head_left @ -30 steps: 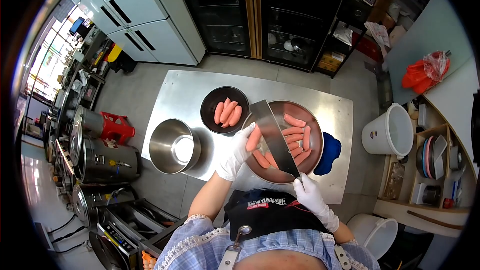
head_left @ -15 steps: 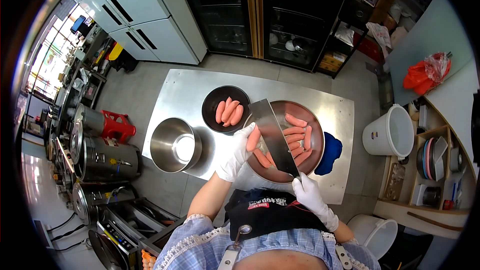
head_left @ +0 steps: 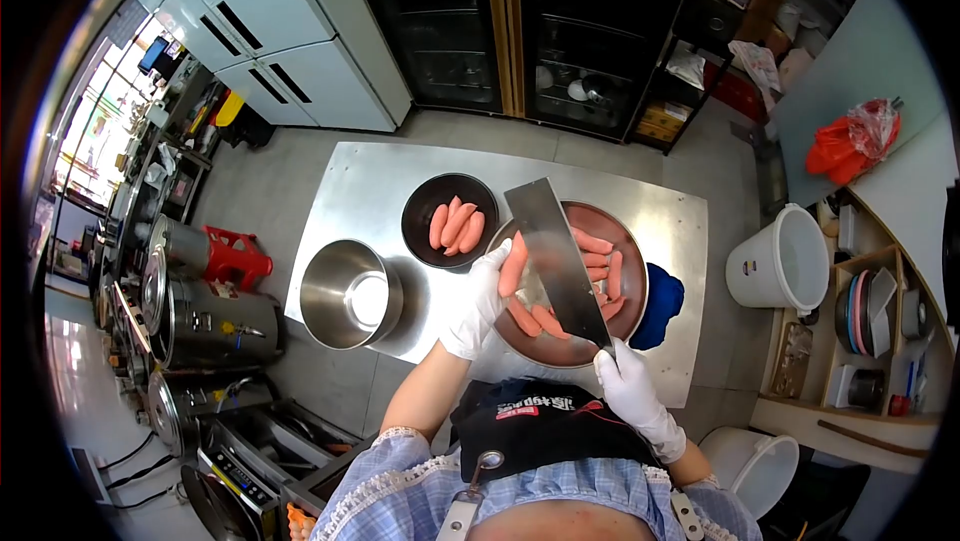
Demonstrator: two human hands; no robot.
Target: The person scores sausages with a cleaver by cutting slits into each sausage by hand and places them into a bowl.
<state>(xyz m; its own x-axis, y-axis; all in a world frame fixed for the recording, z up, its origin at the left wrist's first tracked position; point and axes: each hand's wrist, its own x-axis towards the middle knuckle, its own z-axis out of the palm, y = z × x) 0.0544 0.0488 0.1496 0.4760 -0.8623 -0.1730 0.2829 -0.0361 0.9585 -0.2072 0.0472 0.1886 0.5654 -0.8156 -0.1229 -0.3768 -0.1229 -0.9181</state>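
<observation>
My left hand (head_left: 480, 306), in a white glove, is closed on a pink sausage (head_left: 513, 265) held upright over the left side of a large brown pan (head_left: 575, 353). In my right hand (head_left: 632, 391), also gloved, is the handle of a wide cleaver (head_left: 556, 259). Its dark blade slants across the pan, just right of the held sausage; whether they touch I cannot tell. Several sausages (head_left: 614, 273) lie in the pan, partly hidden by the blade. A black bowl (head_left: 414, 241) behind my left hand holds several more.
An empty steel pot (head_left: 312, 316) stands at the left of the steel table (head_left: 375, 166). Beside the pan's right edge lies a blue cloth (head_left: 662, 306). White buckets (head_left: 745, 271) stand on the floor to the right, and large steel pots (head_left: 225, 321) to the left.
The cleaver has shifted slightly right and its far end has risen. My left hand and the sausage have moved slightly right and away from me.
</observation>
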